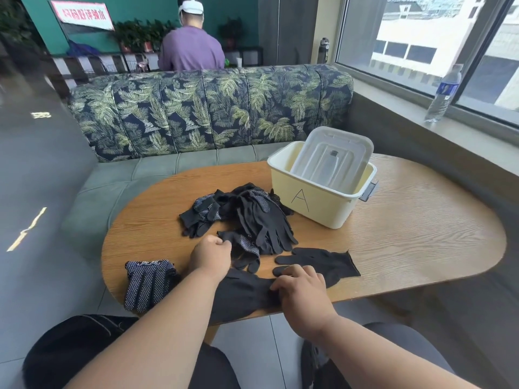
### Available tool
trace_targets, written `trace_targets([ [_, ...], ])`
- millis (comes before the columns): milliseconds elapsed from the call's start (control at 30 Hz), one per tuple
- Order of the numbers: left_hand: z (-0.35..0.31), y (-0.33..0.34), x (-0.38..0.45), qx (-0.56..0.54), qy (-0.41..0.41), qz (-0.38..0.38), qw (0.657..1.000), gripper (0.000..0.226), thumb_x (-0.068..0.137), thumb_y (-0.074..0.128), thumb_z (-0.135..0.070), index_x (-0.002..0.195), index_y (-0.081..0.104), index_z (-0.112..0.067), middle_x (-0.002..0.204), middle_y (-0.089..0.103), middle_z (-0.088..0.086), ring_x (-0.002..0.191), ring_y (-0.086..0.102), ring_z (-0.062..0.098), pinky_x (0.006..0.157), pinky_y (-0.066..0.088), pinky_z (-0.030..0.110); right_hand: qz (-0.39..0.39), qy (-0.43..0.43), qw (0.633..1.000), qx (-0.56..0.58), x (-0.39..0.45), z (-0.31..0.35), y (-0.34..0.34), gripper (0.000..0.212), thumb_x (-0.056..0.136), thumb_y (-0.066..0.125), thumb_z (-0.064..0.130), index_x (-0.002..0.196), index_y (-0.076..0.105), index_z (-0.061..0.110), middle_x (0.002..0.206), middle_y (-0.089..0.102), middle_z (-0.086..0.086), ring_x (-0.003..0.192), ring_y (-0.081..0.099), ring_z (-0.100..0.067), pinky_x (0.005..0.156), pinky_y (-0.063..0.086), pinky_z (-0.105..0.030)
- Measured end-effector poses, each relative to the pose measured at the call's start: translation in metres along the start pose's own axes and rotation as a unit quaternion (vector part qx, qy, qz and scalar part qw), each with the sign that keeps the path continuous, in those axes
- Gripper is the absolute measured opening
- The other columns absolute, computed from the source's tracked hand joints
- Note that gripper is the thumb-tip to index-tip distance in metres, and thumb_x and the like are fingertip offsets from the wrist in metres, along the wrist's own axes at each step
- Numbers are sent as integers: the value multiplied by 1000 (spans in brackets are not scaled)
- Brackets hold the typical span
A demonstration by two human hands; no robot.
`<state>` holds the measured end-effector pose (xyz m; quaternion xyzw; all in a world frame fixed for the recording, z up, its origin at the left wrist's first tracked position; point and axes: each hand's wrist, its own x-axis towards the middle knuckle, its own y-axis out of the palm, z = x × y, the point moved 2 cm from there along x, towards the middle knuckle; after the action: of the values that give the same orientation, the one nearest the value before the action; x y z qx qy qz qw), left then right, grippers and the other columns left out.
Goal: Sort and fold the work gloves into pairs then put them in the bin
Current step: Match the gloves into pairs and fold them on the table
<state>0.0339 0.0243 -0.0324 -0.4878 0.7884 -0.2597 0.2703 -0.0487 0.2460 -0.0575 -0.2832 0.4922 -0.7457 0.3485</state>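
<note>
Several black gloves (252, 217) heaped mid-desk, tangled, unsorted; some dotted on the palm, some plain. One plain glove (323, 262) laid flat just right of the heap, fingers pointing left, cuff right, apparently set apart as half of a pair. Another dark plain piece (241, 293) spread along the near edge of the desk (421, 237), overhanging slightly, likely its mate awaiting alignment. One dotted pair (148, 282) parked at near left corner, well apart from the heap, seemingly already matched.

Left hand (210, 256) at near edge of heap, grip narrow, thumb and fingers pinching the cuff of a dotted glove (244, 248), probably drawing it free for sorting. Right hand (303, 284) resting on the near plain piece, fingers curled over the cloth, grip apparently holding or pinning it flat; cannot tell whether pinched or merely pressed.

Cream bin (317, 203), marked "A", standing just beyond the heap, touching or nearly touching it; clear lid (334, 155) propped upright inside, so opening partly blocked. No gloves visible inside. Task early.

Beyond: leaf-print sofa (210, 108), water bottle (443, 94) on window sill, person (191, 49) seated with back turned.
</note>
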Motion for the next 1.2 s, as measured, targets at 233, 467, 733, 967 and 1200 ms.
trace_targets([
  [233,-19,-76,-19,-378,27,-14,925,11,82,62,-32,79,54,-26,87,72,7,84,68,27,81,57,43,-12,7,1000,8,1,4,4,34,97,50,25,115,72,44,131,56,17,122,45,-23,95,30,-35],
  [467,-29,-106,-45,-411,78,30,908,14,101,55,-10,108,58,-21,109,73,9,91,71,22,74,57,37,-50,14,997,48,-1,6,-2,42,90,36,37,108,73,40,116,59,16,111,48,-19,88,30,-34],
  [733,-46,-25,-128,-290,81,320,898,56,89,66,-19,142,47,-26,125,72,-1,114,67,7,96,50,22,69,311,726,609,7,16,-50,69,96,46,74,101,73,11,83,72,-7,81,63,-28,81,51,-42],
  [967,-7,-29,-94,-200,53,138,969,22,96,60,-13,113,67,-24,114,73,-5,116,65,19,97,47,29,48,323,830,452,3,-20,-34,14,91,75,11,103,77,19,102,78,-8,82,71,-19,59,56,-28],
  [1200,51,-1,-93,179,205,147,951,60,106,37,-48,163,21,-34,171,10,-11,158,-1,16,128,6,37,-21,304,830,467,29,-37,-68,35,92,65,1,121,68,20,91,69,-4,74,63,-19,62,52,-28],
])
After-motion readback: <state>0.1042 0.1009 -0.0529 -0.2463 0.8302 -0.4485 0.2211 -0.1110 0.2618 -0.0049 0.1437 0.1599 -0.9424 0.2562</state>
